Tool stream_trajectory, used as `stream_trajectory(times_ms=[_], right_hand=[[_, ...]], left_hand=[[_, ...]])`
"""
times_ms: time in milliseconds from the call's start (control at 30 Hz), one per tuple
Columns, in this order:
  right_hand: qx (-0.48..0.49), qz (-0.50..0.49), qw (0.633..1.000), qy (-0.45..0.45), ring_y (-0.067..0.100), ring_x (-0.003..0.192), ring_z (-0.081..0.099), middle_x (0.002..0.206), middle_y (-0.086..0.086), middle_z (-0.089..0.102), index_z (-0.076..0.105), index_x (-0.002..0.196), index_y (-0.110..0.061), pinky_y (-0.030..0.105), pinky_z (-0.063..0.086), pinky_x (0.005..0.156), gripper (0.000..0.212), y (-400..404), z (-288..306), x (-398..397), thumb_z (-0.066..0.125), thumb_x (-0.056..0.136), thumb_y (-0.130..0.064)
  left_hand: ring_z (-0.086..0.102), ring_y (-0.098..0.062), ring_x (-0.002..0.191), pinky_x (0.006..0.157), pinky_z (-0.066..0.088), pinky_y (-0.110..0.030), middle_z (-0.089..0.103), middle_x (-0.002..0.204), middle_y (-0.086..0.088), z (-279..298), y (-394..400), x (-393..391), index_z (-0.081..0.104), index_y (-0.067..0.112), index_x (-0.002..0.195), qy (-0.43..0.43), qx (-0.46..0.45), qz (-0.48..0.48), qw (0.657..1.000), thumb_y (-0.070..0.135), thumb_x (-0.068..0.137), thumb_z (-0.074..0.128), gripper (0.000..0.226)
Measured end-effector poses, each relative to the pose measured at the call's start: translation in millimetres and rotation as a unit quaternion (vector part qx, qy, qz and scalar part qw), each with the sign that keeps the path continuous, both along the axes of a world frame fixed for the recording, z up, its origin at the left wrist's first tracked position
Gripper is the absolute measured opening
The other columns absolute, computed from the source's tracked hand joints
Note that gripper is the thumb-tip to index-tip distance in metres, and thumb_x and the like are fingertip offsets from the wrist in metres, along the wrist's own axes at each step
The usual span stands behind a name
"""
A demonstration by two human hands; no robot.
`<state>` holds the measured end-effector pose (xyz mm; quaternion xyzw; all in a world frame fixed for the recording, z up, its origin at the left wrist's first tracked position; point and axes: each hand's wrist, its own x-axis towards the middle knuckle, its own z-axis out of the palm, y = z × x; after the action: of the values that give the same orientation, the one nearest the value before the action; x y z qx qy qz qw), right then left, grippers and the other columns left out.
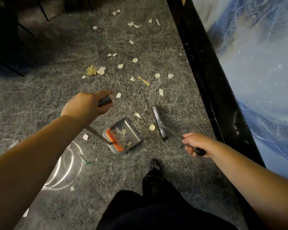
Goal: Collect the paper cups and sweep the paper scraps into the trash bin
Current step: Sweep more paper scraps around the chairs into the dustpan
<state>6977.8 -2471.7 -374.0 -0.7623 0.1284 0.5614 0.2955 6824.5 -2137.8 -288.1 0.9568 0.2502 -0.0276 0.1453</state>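
Paper scraps [120,66] lie scattered over the grey floor [40,103] toward 12 o'clock; several lie in the dustpan [123,136]. The left hand [86,105] has its grip clamped on the dustpan handle [105,100]. At 3 o'clock, the right hand [196,144] is clamped on the broom [159,123].

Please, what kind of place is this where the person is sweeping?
Probably an indoor public or commercial space, such as a lobby or hall; I cannot tell more. The clues: a polished grey stone floor, a glossy black border strip, and a large blue marbled panel beside it.
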Motion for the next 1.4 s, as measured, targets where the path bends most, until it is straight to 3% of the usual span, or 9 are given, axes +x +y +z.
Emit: stream_trajectory(times_ms=[133,267,367,433,533,667,767,1133,1400], right_hand=[[-0.008,0.064,0.998,-0.002,0.011,0.047,0.043,0.064,0.005,0.048,0.04,0.14,-0.021,0.018,0.034,0.036,0.043,33.0,-4.1,12.0,0.041,0.098,-0.01],[-0.007,0.143,0.99,0.0,0.013,0.045,0.045,0.059,0.006,0.05,0.046,0.135,-0.013,0.02,0.035,0.039,0.04,58.8,-4.0,12.9,0.042,0.096,-0.008],[-0.008,0.208,0.978,-0.003,0.014,0.041,0.049,0.046,0.004,0.055,0.039,0.142,-0.014,0.019,0.039,0.038,0.051,76.5,-3.0,2.9,0.043,0.093,-0.004],[-0.004,0.22,0.975,0.006,0.015,0.042,0.05,0.048,0.004,0.057,0.036,0.144,-0.017,0.02,0.041,0.038,0.054,85.2,-3.5,-6.5,0.043,0.092,-0.005],[0.004,0.191,0.981,0.032,0.013,0.038,0.048,0.053,0.005,0.054,0.043,0.139,-0.019,0.019,0.04,0.038,0.047,95.4,-0.1,-20.7,0.041,0.094,-0.007],[0.011,0.16,0.985,0.063,0.006,0.035,0.048,0.064,0.005,0.056,0.036,0.144,-0.027,0.016,0.038,0.037,0.05,107.4,12.5,-38.2,0.044,0.096,-0.013],[0.01,0.164,0.985,0.058,0.006,0.036,0.047,0.063,0.004,0.056,0.036,0.145,-0.031,0.016,0.037,0.037,0.052,110.6,23.7,-50.2,0.046,0.096,-0.015],[0.023,0.027,0.999,0.032,0.006,0.041,0.043,0.062,0.004,0.051,0.044,0.14,-0.026,0.017,0.032,0.037,0.045,123.8,52.1,-52.6,0.047,0.097,-0.011],[0.04,-0.064,0.997,-0.029,0.008,0.042,0.042,0.065,0.007,0.051,0.039,0.144,-0.02,0.018,0.032,0.036,0.048,132.0,59.0,-18.6,0.049,0.098,-0.01]], left_hand=[[0.062,-0.027,0.071,0.063,0.055,-0.036,0.067,0.085,-0.005,-1.1,19.3,17.3,0.051,0.05,0.127,0.009,-0.009,0.0,1.0,0.052,0.084,0.063,0.044],[0.055,-0.02,0.064,0.058,0.05,-0.03,0.065,0.08,0.001,-0.3,28.5,34.9,0.054,0.046,0.119,-0.004,-0.006,-0.015,1.0,0.048,0.086,0.065,0.035],[0.061,-0.022,0.067,0.057,0.053,-0.031,0.064,0.078,0.003,1.5,29.9,47.7,0.055,0.042,0.116,0.005,-0.012,-0.022,1.0,0.045,0.088,0.061,0.029],[0.062,-0.023,0.067,0.054,0.052,-0.031,0.065,0.077,0.003,0.3,29.5,51.3,0.058,0.033,0.109,-0.004,-0.011,-0.038,0.999,0.041,0.089,0.061,0.022],[0.06,-0.023,0.062,0.048,0.045,-0.026,0.056,0.066,0.005,-1.7,33.8,50.8,0.056,0.035,0.102,-0.007,-0.014,-0.037,0.999,0.039,0.09,0.06,0.013],[0.059,-0.024,0.063,0.052,0.047,-0.028,0.055,0.07,0.005,-3.5,46.6,41.7,0.054,0.042,0.124,-0.022,-0.021,-0.041,0.999,0.041,0.09,0.061,0.035],[0.061,-0.025,0.064,0.053,0.045,-0.026,0.065,0.075,-0.001,-4.6,59.4,29.1,0.052,0.042,0.131,-0.029,-0.03,-0.044,0.998,0.044,0.09,0.062,0.043],[0.064,-0.03,0.066,0.057,0.053,-0.033,0.067,0.073,-0.008,0.2,94.0,-3.9,0.054,0.041,0.131,-0.056,-0.035,-0.064,0.996,0.044,0.086,0.067,0.047],[0.068,-0.033,0.07,0.06,0.055,-0.038,0.07,0.077,-0.012,9.0,121.3,26.1,0.061,0.035,0.126,-0.107,-0.038,-0.069,0.991,0.042,0.083,0.072,0.045]])
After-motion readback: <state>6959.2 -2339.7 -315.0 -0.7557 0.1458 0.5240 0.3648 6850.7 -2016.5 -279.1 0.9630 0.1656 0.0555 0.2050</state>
